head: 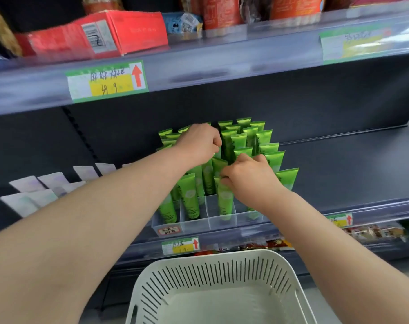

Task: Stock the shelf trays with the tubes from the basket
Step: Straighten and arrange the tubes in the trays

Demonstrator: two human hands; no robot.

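Currently, my right hand (pixel 250 175) pinches a tube (pixel 224 199) by its top in the tray's (pixel 194 222) front row and my left hand (pixel 198 143) is curled among the rear tubes (pixel 250 134), grip undeterminable, so a sideways nudge could topple the packed neighbours; the basket (pixel 222 272) shows no tubes.

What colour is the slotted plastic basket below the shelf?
Off-white slotted plastic basket, clearest in the head view.

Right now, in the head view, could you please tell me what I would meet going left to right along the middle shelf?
White tubes → left hand → right hand, pinching a green tube → rightmost tube.
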